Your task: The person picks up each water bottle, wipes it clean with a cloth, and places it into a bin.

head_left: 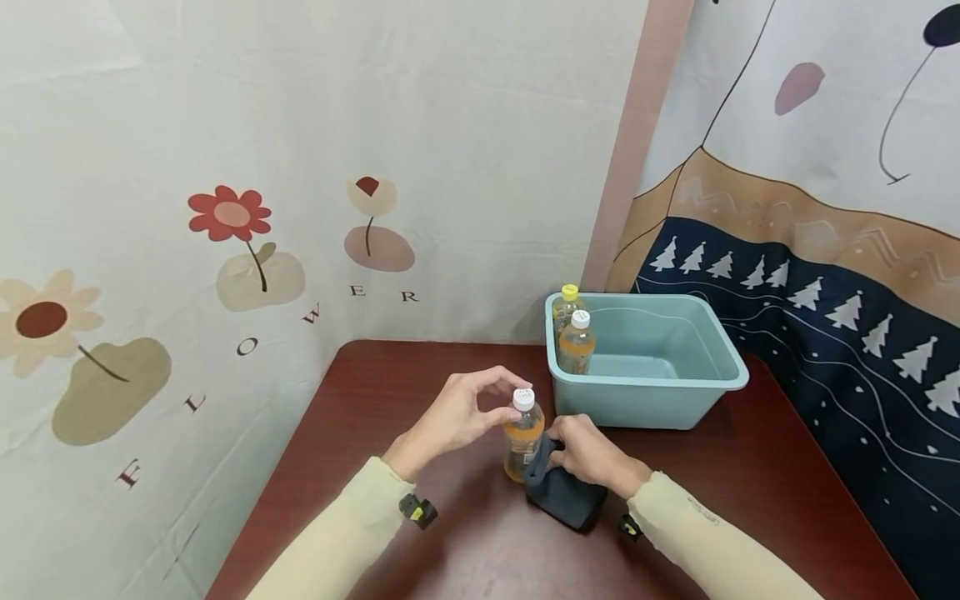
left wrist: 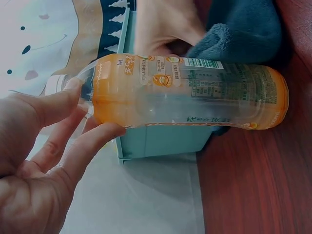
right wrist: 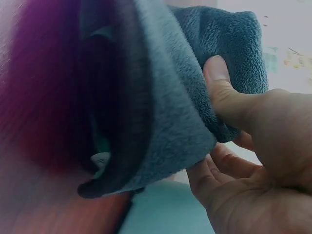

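Note:
A clear plastic bottle (head_left: 521, 443) with an orange label and white cap stands upright on the table. My left hand (head_left: 468, 408) grips it around the neck, just below the cap; in the left wrist view the thumb and fingers curl about the neck of the bottle (left wrist: 165, 92). My right hand (head_left: 588, 454) pinches a dark grey-blue cloth (head_left: 566, 496) beside the bottle's right side. The right wrist view shows the fuzzy cloth (right wrist: 170, 107) folded between thumb and fingers, its lower part hanging loose. Whether the cloth touches the bottle is hard to tell.
A light teal plastic bin (head_left: 637, 404) stands at the table's back right. Inside its left end are a yellow-capped bottle (head_left: 570, 293) and a white-capped bottle (head_left: 577, 346). The dark red tabletop (head_left: 405, 533) meets a printed cloth backdrop (head_left: 465, 167) behind.

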`<state>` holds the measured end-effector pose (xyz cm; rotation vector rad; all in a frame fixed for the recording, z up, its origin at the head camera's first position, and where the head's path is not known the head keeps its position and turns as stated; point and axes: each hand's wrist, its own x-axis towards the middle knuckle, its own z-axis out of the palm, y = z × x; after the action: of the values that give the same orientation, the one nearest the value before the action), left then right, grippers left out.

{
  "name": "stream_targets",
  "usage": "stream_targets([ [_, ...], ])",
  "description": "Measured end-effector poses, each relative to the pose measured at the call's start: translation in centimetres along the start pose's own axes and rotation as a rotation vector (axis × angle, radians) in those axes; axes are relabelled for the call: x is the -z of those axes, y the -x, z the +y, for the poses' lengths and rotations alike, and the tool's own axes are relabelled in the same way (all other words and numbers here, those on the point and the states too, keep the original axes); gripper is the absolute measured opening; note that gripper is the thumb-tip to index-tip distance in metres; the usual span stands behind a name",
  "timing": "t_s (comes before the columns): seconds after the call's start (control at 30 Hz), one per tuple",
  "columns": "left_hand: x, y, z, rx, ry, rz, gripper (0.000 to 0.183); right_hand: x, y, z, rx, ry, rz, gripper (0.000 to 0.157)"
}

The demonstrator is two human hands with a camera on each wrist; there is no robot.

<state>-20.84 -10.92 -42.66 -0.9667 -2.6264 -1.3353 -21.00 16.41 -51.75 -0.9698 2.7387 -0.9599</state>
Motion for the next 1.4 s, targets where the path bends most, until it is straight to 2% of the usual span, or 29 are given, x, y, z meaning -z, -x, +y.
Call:
stream_targets([
  [0.27, 0.2, 0.4, 0.5, 0.008, 0.001, 0.0, 0.043, 3.3, 0.6, -3.2, 0.01, 0.012, 0.154, 0.018],
  [0.37, 0.3, 0.5, 0.6, 0.018, 0.003, -0.007, 0.043, 4.6, 0.6, -4.4, 0.009, 0.013, 0.202, 0.019],
  [0.53, 0.3, 0.6, 0.8, 0.024, -0.011, -0.006, 0.042, 6.0, 0.4, -6.1, 0.028, -0.031, 0.263, 0.03],
  [0.8, 0.1, 0.7, 1.0, 0.03, -0.008, -0.007, 0.043, 6.2, 0.5, -6.7, 0.037, -0.033, 0.259, 0.033],
  [1.13, -0.1, 0.6, 0.7, 0.02, -0.006, -0.016, 0.045, 6.1, 0.9, -6.1, 0.042, 0.042, 0.219, 0.035],
  [1.4, -0.1, 0.6, 0.8, 0.012, -0.008, -0.008, 0.044, 4.8, 1.1, -5.1, 0.007, 0.064, 0.208, 0.037],
])
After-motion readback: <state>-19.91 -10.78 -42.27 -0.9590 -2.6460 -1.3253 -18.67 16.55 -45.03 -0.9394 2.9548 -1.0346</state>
